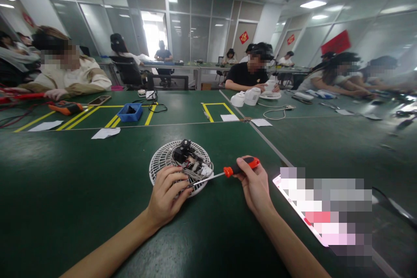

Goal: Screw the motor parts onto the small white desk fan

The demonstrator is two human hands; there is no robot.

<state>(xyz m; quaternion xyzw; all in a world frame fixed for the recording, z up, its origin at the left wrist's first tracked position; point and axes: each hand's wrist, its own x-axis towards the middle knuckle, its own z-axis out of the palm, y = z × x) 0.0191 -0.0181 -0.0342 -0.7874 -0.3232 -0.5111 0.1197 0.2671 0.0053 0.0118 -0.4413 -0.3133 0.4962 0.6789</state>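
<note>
In my right hand is a screwdriver with a red and black handle, its shaft pointing left. The tip meets the fingertips of my left hand, where thumb and fingers come together at the near side of a round white fan grille. Whatever those fingertips pinch is too small or hidden to make out. On the grille, just beyond my left hand, sits a black motor assembly with wires and a white connector.
A pink-white lit phone, partly pixelated, lies to the right. Farther back are a blue bin, paper slips, yellow tape outlines and white housings. Across the table a person in a black shirt handles a white part; others sit around.
</note>
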